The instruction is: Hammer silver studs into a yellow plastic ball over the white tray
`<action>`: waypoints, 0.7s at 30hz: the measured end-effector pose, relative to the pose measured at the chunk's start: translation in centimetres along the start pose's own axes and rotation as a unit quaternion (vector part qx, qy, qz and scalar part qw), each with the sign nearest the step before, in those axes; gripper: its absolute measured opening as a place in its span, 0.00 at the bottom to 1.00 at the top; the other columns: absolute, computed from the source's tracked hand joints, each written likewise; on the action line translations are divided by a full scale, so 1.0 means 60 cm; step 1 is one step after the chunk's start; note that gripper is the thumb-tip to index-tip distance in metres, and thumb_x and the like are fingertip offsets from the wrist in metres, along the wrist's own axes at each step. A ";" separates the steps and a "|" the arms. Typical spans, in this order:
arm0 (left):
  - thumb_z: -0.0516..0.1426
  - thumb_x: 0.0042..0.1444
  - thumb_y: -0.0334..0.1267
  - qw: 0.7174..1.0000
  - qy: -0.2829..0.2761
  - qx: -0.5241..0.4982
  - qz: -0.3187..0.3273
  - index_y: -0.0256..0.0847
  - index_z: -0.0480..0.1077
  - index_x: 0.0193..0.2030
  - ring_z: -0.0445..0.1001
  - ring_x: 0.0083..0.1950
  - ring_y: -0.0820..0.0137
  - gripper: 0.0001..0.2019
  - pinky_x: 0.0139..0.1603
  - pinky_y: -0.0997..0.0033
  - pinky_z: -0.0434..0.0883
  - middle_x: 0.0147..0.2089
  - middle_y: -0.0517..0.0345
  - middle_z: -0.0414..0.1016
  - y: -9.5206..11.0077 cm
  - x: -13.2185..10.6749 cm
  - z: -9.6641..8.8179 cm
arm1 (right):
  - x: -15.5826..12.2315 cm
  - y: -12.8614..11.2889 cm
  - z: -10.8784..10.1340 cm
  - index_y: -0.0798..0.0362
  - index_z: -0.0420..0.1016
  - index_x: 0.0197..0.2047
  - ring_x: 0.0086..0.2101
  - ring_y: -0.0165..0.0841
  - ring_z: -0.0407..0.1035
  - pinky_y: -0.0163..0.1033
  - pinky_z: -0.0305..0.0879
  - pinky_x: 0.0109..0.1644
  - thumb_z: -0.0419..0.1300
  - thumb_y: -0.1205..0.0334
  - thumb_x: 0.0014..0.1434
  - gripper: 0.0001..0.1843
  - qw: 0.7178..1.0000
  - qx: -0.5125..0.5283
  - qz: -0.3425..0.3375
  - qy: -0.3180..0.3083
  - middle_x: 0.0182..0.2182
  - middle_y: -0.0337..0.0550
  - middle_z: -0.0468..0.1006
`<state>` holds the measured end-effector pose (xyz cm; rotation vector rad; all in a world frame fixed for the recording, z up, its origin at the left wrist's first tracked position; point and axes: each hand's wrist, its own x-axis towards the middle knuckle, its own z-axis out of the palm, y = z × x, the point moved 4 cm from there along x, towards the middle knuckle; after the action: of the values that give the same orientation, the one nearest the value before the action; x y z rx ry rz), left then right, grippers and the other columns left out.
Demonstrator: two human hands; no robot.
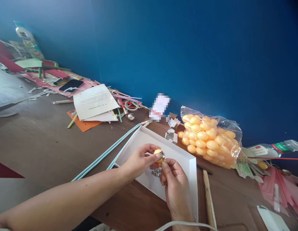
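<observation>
Above the white box lid point(176, 146), my left hand point(144, 157) grips a small orange ball point(158, 151) partly covered with shiny silver pieces. The fingers and thumb close around its sides. My right hand point(174, 178) is pinched at the ball's lower right, thumb against fingers; whatever sits between the tips is too small to make out. Loose silver pieces point(155, 172) lie in the shallow white lid beneath both hands, partly hidden by my right fingers.
A clear bag of orange balls point(209, 136) leans by the blue wall. Pale blue cords point(108, 150) run left of the lid. A wooden stick point(209, 199) lies at right. Printed paper point(95, 101), a black phone point(70, 85), a silver-covered ball point(131, 116) and a plastic bottle point(281, 148) surround it.
</observation>
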<state>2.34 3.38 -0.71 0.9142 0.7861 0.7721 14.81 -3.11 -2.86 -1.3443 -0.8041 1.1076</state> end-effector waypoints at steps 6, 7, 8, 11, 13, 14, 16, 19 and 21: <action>0.64 0.46 0.52 1.000 0.000 0.008 0.005 0.37 0.70 0.44 0.74 0.34 0.73 0.23 0.40 0.68 0.73 0.41 0.56 0.69 -0.003 0.002 0.000 | -0.002 -0.012 0.007 0.52 0.70 0.35 0.19 0.23 0.52 0.29 0.50 0.23 0.62 0.49 0.58 0.14 0.999 -0.044 -0.017 0.016 0.16 0.29 0.61; 0.64 0.47 0.52 1.000 0.000 0.012 0.007 0.37 0.70 0.44 0.74 0.34 0.73 0.23 0.40 0.68 0.73 0.41 0.56 0.69 -0.003 0.002 0.000 | -0.003 -0.013 0.008 0.52 0.69 0.35 0.19 0.23 0.52 0.29 0.50 0.23 0.62 0.49 0.58 0.14 0.999 -0.043 -0.021 0.016 0.16 0.29 0.61; 0.64 0.47 0.52 1.000 0.000 0.015 0.010 0.37 0.70 0.44 0.75 0.34 0.72 0.23 0.40 0.68 0.73 0.42 0.55 0.69 -0.003 0.002 -0.001 | -0.004 -0.014 0.009 0.51 0.68 0.35 0.18 0.23 0.53 0.29 0.50 0.22 0.62 0.49 0.58 0.14 0.999 -0.039 -0.025 0.015 0.16 0.28 0.62; 0.64 0.48 0.51 1.000 -0.001 0.019 0.019 0.37 0.70 0.44 0.75 0.35 0.72 0.23 0.40 0.68 0.73 0.42 0.55 0.69 -0.004 0.003 -0.002 | -0.003 -0.012 0.011 0.51 0.66 0.35 0.18 0.22 0.54 0.29 0.50 0.21 0.63 0.50 0.58 0.14 0.999 -0.028 -0.027 0.010 0.18 0.29 0.64; 0.64 0.48 0.51 1.000 -0.004 0.018 0.020 0.37 0.70 0.45 0.75 0.34 0.72 0.23 0.40 0.69 0.73 0.42 0.55 0.69 -0.005 0.003 -0.003 | -0.002 -0.010 0.012 0.51 0.66 0.37 0.18 0.22 0.55 0.29 0.51 0.21 0.63 0.50 0.58 0.14 0.999 -0.019 -0.027 0.010 0.20 0.31 0.68; 0.64 0.48 0.51 1.000 -0.005 0.018 0.021 0.37 0.70 0.45 0.76 0.34 0.72 0.23 0.40 0.69 0.73 0.43 0.54 0.69 -0.006 0.003 -0.003 | -0.001 -0.009 0.012 0.51 0.66 0.38 0.18 0.21 0.55 0.29 0.51 0.21 0.63 0.50 0.58 0.14 1.000 -0.012 -0.027 0.011 0.22 0.32 0.70; 0.64 0.48 0.51 1.000 -0.008 0.020 0.023 0.37 0.70 0.45 0.75 0.34 0.72 0.23 0.39 0.68 0.73 0.43 0.54 0.69 -0.007 0.004 -0.004 | 0.000 -0.008 0.012 0.51 0.66 0.39 0.17 0.21 0.55 0.29 0.51 0.20 0.63 0.50 0.58 0.15 1.000 0.008 -0.025 0.015 0.25 0.34 0.73; 0.63 0.49 0.51 0.999 -0.010 0.023 0.024 0.37 0.70 0.45 0.75 0.34 0.72 0.22 0.40 0.68 0.73 0.43 0.54 0.69 -0.008 0.004 -0.004 | 0.001 -0.006 0.012 0.51 0.66 0.41 0.17 0.21 0.54 0.29 0.51 0.20 0.64 0.51 0.56 0.16 0.999 0.029 -0.014 0.016 0.25 0.34 0.73; 0.63 0.49 0.50 0.999 -0.011 0.023 0.024 0.37 0.70 0.45 0.75 0.33 0.72 0.22 0.40 0.68 0.73 0.44 0.53 0.70 -0.008 0.003 -0.004 | 0.001 -0.005 0.012 0.52 0.66 0.41 0.17 0.21 0.54 0.29 0.51 0.20 0.64 0.51 0.56 0.16 0.999 0.036 -0.008 0.015 0.24 0.33 0.72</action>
<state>2.34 3.42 -1.28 0.9845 0.7670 0.7880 14.23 -2.79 -2.48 -1.2893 -0.7460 1.0906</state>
